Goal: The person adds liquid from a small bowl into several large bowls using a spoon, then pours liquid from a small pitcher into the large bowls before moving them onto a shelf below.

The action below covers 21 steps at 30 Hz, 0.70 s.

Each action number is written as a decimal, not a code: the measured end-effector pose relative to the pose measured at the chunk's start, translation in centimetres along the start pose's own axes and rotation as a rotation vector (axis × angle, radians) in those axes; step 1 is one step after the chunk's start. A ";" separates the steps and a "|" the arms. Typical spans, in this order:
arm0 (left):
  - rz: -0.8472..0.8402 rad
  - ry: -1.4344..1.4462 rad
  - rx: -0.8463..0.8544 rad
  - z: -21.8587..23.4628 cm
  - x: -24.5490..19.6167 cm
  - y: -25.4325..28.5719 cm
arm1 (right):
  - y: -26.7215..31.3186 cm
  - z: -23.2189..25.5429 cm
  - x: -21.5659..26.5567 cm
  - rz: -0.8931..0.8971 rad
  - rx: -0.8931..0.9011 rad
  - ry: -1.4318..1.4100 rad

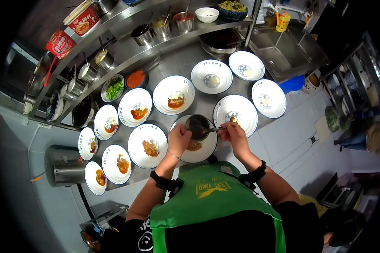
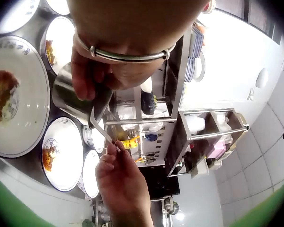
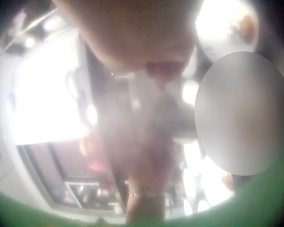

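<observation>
My left hand (image 1: 179, 139) grips a small metal pot (image 2: 68, 94) by its rim, over a white bowl (image 1: 207, 148) with reddish-brown sauce (image 1: 194, 146) in it. In my right hand (image 1: 237, 138) is the handle of a metal spoon (image 1: 215, 129), pinched between thumb and fingers, its other end inside the pot. The left wrist view shows the spoon (image 2: 99, 127) slanting out past the pot's lip toward the right hand (image 2: 125, 184). What the pot contains looks dark from above. The right wrist view is blurred and hazy, with the left hand dimly visible.
Several white bowls stand in two rows on the steel counter (image 1: 164, 63), most with sauce, such as this bowl (image 1: 147, 145). Behind are chopped greens (image 1: 114, 88), red sauce (image 1: 136, 78) and a shelf of metal pots (image 1: 161, 28). A sink (image 1: 278, 50) is back right.
</observation>
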<state>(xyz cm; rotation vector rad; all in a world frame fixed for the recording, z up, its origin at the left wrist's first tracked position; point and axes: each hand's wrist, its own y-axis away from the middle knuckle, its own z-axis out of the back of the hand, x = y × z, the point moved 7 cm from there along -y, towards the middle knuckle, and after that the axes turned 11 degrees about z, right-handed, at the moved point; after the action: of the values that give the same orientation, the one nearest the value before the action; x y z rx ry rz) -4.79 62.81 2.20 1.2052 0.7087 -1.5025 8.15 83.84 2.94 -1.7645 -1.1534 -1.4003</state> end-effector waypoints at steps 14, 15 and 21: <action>0.316 0.437 0.115 -0.8 -0.1 -2.9 | -7.6 2.2 3.1 -0.059 0.005 -0.134; 0.352 0.511 0.113 -0.9 -0.2 -3.3 | -8.6 2.2 3.4 -0.049 0.017 -0.130; 0.346 0.600 0.097 -1.0 -0.8 -5.5 | -14.1 2.8 4.5 -0.016 -0.001 -0.165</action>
<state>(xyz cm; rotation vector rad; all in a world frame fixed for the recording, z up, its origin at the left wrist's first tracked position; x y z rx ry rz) -9.69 65.55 1.81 1.7807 0.7679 -0.8942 -2.96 93.68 5.75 -1.9042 -1.2551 -1.2840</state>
